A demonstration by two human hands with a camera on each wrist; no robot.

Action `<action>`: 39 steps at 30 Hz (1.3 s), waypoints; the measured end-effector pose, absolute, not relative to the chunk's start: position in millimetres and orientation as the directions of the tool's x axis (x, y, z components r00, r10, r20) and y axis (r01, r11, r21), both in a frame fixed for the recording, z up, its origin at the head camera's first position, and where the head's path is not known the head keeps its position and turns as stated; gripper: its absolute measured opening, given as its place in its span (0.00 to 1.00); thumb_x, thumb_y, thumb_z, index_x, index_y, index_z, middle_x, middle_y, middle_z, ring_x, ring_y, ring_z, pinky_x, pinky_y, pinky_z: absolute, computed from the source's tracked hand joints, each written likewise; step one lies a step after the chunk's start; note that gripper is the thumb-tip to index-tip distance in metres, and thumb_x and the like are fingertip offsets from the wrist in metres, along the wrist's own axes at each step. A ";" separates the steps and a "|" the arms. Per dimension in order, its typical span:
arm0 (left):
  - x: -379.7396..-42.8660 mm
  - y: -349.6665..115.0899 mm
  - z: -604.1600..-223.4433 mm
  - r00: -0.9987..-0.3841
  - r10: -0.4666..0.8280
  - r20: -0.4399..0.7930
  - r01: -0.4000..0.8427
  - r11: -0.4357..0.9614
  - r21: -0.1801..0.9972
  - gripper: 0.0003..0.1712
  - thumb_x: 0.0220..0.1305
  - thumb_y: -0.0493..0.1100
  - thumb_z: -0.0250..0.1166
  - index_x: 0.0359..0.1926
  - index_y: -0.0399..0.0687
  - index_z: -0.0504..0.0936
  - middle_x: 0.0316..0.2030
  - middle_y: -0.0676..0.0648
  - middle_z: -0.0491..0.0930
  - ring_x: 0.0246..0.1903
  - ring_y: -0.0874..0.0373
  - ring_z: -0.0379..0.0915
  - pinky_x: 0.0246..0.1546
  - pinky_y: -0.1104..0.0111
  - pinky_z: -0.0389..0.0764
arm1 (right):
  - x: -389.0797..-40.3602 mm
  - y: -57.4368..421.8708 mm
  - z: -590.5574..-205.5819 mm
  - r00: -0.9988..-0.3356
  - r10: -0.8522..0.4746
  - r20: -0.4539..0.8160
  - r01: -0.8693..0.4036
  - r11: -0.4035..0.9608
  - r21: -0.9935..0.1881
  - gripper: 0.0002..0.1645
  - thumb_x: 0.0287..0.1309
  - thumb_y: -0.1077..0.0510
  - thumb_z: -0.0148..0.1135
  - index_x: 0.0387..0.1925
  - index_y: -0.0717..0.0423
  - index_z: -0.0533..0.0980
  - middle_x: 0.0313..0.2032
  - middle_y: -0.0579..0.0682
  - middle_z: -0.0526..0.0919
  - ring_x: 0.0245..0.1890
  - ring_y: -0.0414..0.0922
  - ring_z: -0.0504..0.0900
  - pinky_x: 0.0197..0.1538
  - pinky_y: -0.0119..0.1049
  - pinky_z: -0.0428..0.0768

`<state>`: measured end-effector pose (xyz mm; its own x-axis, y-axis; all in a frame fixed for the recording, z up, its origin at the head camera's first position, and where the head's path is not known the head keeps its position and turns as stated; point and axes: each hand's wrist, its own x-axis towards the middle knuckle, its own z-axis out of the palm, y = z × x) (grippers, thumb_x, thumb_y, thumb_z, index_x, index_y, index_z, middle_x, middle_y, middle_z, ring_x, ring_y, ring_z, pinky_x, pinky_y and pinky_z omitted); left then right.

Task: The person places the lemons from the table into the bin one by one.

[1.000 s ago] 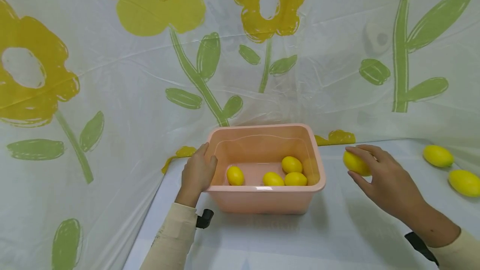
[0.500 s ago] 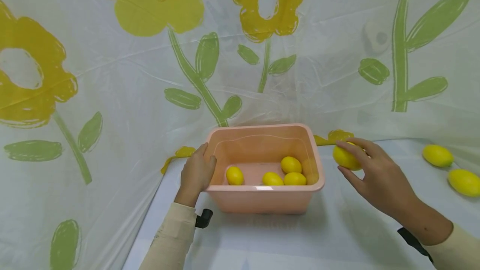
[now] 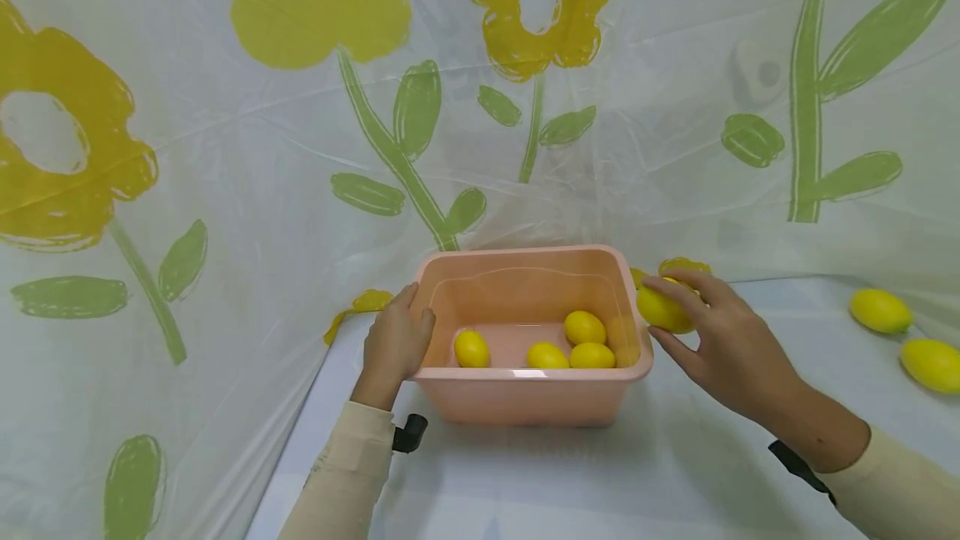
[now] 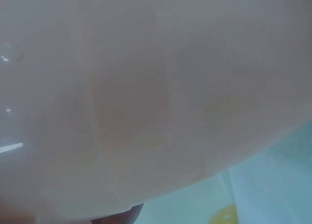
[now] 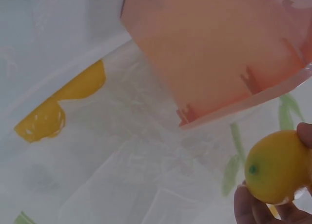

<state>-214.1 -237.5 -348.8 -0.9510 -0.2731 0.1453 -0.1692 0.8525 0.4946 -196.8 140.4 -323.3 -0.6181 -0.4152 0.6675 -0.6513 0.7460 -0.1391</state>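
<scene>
Your right hand is grasping a bright-yellow oval lemon, pinched btwn thumb & fingers, held up just beside the near-hand end of the peach-pink rectangular plastic tub; can't tell if it touches the rim. R-wrist cam shows that lemon's greenish tip pointing away from your palm. Your left hand is gripping the tub's opposite end, thumb over the rim; L-wrist cam is mostly blurry tub wall, so finger detail there is n/a. Tub sits upright btwn your hands on a white-covered counter, w/ 4 more yellow lemons inside: a single lemon nearest your left hand, & a close group of 3 lemons toward your right hand's end. Past your right hand, farther out on the same side, 2 loose yellow lemons lie near each other on the counter, well apart from the tub. Beyond both hands hangs a white sheet w/ big yellow flowers & green leaves. You've got cream sleeves & black wrist straps.
</scene>
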 end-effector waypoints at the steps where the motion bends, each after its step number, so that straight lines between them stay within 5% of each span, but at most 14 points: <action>1: -214.1 -237.5 -348.7 -0.951 -0.274 0.143 -0.171 0.852 0.494 0.33 0.64 0.55 0.48 0.68 0.53 0.59 0.64 0.45 0.67 0.37 0.49 0.77 0.38 0.55 0.80 | -197.5 139.3 -323.7 -0.614 -0.417 0.670 -0.657 0.740 -0.142 0.37 0.54 0.32 0.45 0.59 0.48 0.70 0.54 0.54 0.71 0.50 0.52 0.73 0.42 0.48 0.80; 6: -214.4 -237.4 -348.2 -0.953 -0.273 0.134 -0.176 0.853 0.491 0.33 0.64 0.55 0.48 0.68 0.53 0.59 0.63 0.45 0.67 0.39 0.48 0.77 0.39 0.54 0.80 | -201.4 133.3 -325.0 -0.612 -0.421 0.670 -0.672 0.724 -0.159 0.36 0.50 0.37 0.58 0.58 0.49 0.70 0.53 0.53 0.72 0.48 0.51 0.74 0.42 0.47 0.80; 11: -214.7 -237.8 -348.0 -0.951 -0.282 0.128 -0.185 0.849 0.494 0.33 0.64 0.56 0.48 0.68 0.54 0.59 0.63 0.46 0.67 0.40 0.48 0.77 0.40 0.53 0.80 | -206.8 126.1 -326.0 -0.643 -0.419 0.641 -0.665 0.721 -0.196 0.41 0.37 0.57 0.75 0.58 0.48 0.70 0.52 0.51 0.72 0.48 0.48 0.74 0.43 0.45 0.80; 21: -215.1 -237.8 -348.3 -0.950 -0.290 0.119 -0.192 0.837 0.512 0.33 0.64 0.55 0.48 0.69 0.54 0.58 0.64 0.46 0.66 0.33 0.51 0.77 0.33 0.60 0.82 | -215.8 108.2 -325.7 -0.673 -0.418 0.610 -0.657 0.718 -0.232 0.40 0.39 0.57 0.74 0.58 0.49 0.69 0.52 0.51 0.72 0.48 0.47 0.73 0.42 0.42 0.81; 32: -214.4 -237.4 -349.1 -0.950 -0.294 0.108 -0.196 0.828 0.526 0.33 0.64 0.56 0.47 0.69 0.56 0.58 0.64 0.47 0.66 0.37 0.50 0.78 0.37 0.57 0.81 | -223.4 90.8 -331.0 -0.721 -0.432 0.542 -0.631 0.732 -0.256 0.39 0.42 0.55 0.73 0.59 0.45 0.68 0.52 0.52 0.71 0.46 0.49 0.75 0.43 0.43 0.81; 39: -213.2 -238.8 -346.9 -0.949 -0.284 0.135 -0.179 0.840 0.512 0.33 0.63 0.55 0.48 0.68 0.56 0.59 0.65 0.49 0.65 0.49 0.46 0.75 0.44 0.50 0.76 | -231.9 81.6 -335.7 -0.726 -0.450 0.520 -0.636 0.727 -0.258 0.38 0.44 0.53 0.71 0.59 0.45 0.67 0.52 0.50 0.72 0.46 0.47 0.75 0.45 0.43 0.81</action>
